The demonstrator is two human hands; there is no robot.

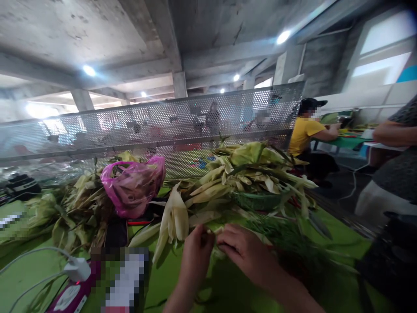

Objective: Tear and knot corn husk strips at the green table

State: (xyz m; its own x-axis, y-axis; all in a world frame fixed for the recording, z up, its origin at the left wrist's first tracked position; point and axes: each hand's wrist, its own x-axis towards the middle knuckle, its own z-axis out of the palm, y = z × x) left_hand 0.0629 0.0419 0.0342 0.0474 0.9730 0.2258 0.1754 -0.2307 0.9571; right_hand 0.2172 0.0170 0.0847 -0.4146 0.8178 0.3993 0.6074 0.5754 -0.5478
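My left hand (196,256) and my right hand (243,251) meet low in the middle over the green table (29,274). Both have their fingers curled in a pinch on a pale green leaf strip (215,234) between them. Just beyond the hands lies a pile of corn husks (224,187), pale yellow and green, with one folded husk (176,219) standing up to the left of my left hand. A green basket (260,201) sits under the right side of the pile.
A pink plastic bag (133,187) rests on more husks at the left. A white charger with cables (76,268) lies at the front left. A perforated metal screen (156,126) runs behind the table. A person in a yellow shirt (306,134) sits at right; another person's arm (391,134) shows at far right.
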